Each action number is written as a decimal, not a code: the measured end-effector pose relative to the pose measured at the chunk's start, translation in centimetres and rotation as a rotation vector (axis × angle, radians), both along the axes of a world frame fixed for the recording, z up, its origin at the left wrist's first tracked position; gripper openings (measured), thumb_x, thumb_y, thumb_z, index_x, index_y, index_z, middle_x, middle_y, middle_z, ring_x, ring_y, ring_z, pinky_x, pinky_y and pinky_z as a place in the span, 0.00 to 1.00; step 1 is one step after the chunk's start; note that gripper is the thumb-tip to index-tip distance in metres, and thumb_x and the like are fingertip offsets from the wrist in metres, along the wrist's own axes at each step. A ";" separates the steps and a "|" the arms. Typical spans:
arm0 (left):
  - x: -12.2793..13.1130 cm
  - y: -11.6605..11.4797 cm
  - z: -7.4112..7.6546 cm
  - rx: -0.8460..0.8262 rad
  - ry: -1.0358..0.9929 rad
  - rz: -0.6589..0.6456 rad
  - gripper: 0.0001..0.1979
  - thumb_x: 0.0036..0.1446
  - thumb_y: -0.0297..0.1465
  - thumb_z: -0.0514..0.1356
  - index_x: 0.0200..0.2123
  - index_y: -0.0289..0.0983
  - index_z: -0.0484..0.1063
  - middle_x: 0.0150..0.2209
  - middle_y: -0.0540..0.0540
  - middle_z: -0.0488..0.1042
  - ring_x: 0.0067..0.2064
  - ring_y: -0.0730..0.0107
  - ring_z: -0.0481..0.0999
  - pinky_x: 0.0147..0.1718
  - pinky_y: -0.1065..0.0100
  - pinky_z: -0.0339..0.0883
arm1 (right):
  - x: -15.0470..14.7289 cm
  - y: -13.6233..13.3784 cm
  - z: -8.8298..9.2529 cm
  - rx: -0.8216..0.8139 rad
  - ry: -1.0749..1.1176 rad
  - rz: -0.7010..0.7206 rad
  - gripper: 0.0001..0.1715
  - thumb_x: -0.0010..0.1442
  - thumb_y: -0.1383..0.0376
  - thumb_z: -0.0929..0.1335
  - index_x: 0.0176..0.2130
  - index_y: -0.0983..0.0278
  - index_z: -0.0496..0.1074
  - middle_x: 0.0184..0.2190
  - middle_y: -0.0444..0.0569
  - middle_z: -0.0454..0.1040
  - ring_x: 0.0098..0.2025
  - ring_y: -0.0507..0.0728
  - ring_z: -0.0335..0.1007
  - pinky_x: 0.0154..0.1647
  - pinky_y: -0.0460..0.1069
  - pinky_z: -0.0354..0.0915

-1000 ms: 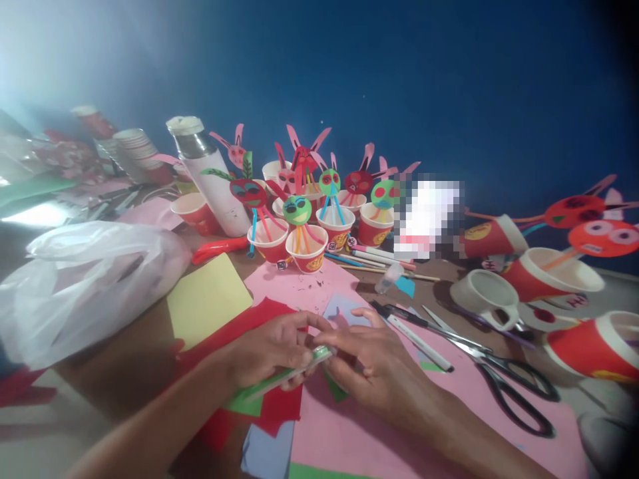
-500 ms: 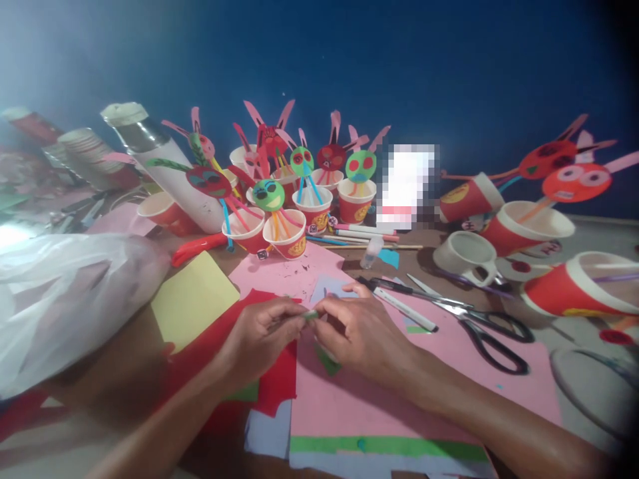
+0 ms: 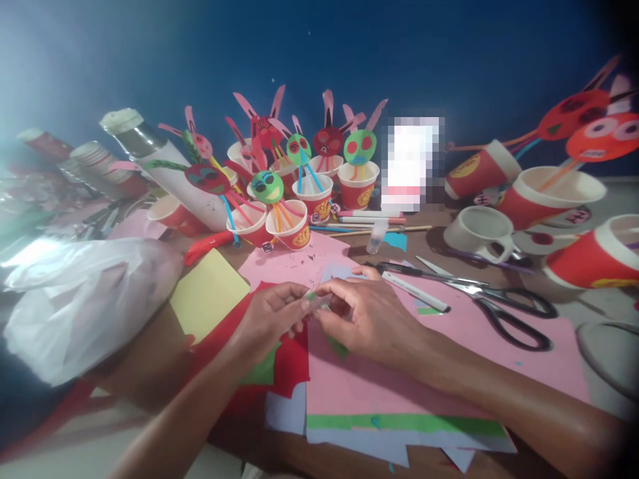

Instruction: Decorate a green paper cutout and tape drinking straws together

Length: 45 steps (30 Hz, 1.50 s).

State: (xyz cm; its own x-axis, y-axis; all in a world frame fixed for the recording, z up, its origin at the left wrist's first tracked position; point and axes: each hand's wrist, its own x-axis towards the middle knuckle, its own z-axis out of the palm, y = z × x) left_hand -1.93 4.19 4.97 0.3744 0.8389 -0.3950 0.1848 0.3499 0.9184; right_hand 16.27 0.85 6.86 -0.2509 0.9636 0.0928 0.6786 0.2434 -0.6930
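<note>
My left hand [image 3: 279, 309] pinches a small green piece of paper [image 3: 311, 296] between thumb and fingertips. Closed around the other side, my right hand [image 3: 362, 309] has its index fingertip and thumb at the same piece. Something clear and shiny shows between the two hands, too small to name. Both hands hover over a pink paper sheet [image 3: 399, 379]. Beneath the left wrist lie red paper [image 3: 294, 359] and a green scrap [image 3: 262, 369]. A white marker [image 3: 417, 293] and black-handled scissors [image 3: 492, 293] rest to the right of my right hand.
Several red paper cups [image 3: 288, 226] with paper animal heads stand at the back. A white mug [image 3: 472, 229] and more cups are at right. On the left are a white plastic bag [image 3: 100, 293] and yellow paper [image 3: 210, 293]. A small clear bottle [image 3: 377, 236] stands behind the hands.
The view has shifted slightly, moving the table things mostly rightward. My fingers have opened a little around the green piece, and a clear, shiny bit shows between the hands.
</note>
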 end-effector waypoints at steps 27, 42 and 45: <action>0.3 0.1 -0.2 -0.206 -0.238 0.043 0.14 0.48 0.37 0.67 0.25 0.33 0.70 0.21 0.51 0.70 0.18 0.81 0.65 0.16 0.78 0.55 | 0.3 0.3 -1.0 0.072 -0.103 0.042 0.10 0.62 0.66 0.64 0.32 0.61 0.73 0.21 0.40 0.74 0.24 0.51 0.64 0.45 0.53 0.49; 0.1 0.1 -0.2 -0.222 -0.308 -0.042 0.16 0.50 0.37 0.66 0.40 0.37 0.68 0.21 0.52 0.70 0.18 0.80 0.65 0.15 0.79 0.55 | 0.3 0.0 -0.9 0.081 -0.022 0.004 0.08 0.60 0.65 0.64 0.32 0.62 0.73 0.19 0.38 0.71 0.23 0.51 0.64 0.49 0.56 0.49; 0.1 0.2 -0.2 -0.225 -0.341 -0.093 0.15 0.52 0.35 0.65 0.41 0.39 0.66 0.22 0.52 0.70 0.19 0.80 0.64 0.15 0.80 0.54 | 0.3 -0.1 -0.9 0.099 0.009 0.009 0.08 0.59 0.66 0.65 0.35 0.61 0.74 0.20 0.38 0.71 0.24 0.51 0.65 0.53 0.58 0.47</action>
State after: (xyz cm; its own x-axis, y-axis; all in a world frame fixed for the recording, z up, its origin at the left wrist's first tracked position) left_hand -1.86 4.34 4.76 0.5853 0.7023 -0.4053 -0.0764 0.5454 0.8347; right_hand 16.60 0.78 5.97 -0.2580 0.9474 0.1895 0.6703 0.3168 -0.6710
